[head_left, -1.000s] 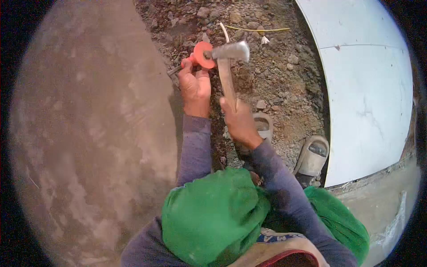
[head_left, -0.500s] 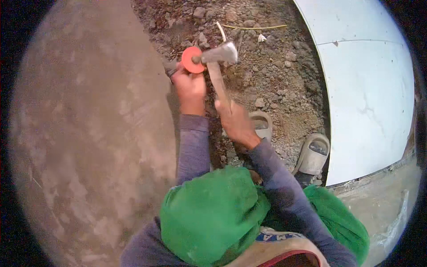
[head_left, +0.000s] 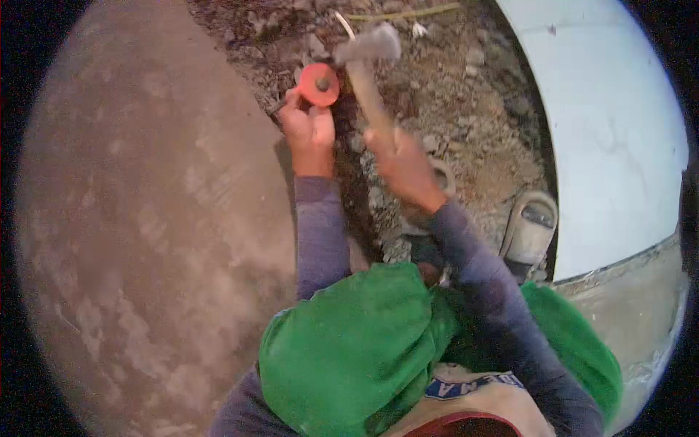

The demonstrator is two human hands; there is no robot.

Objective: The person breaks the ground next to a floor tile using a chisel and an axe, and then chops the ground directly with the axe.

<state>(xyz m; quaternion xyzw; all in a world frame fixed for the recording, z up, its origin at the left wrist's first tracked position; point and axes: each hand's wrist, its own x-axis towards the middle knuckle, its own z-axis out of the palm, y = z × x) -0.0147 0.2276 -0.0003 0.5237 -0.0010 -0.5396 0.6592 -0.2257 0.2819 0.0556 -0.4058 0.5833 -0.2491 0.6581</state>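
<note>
Showing at the centre of a smooth, round, orange-red guard (head_left: 309, 90), the dull metal butt of a chisel (head_left: 322, 84) is turned toward the camera. The chisel is held behind this guard by the left hand (head_left: 309, 130), whose grip is clamped on it, and a dark shaft end (head_left: 276, 110) is seen past the fingers, at the edge of a concrete slab (head_left: 160, 218) with a mottled, dusty brown surface. By the right hand (head_left: 408, 167) a hammer (head_left: 370, 93) is held, the grip wrapped round its pale, wood-like handle; the grey metal head is seen near the butt, but its outline is softened by blur, so the exact gap cannot be judged. Rough soil and broken stones (head_left: 473, 116) are spread beneath, with a thin yellow strip (head_left: 408, 14) and a short, curved white piece (head_left: 345, 25) laid on top. The rubble is bordered on the right by a flat white panel (head_left: 619, 146). On the pale cloth (head_left: 488, 408) below, block lettering (head_left: 477, 386) ending in "EMA" can be read.
</note>
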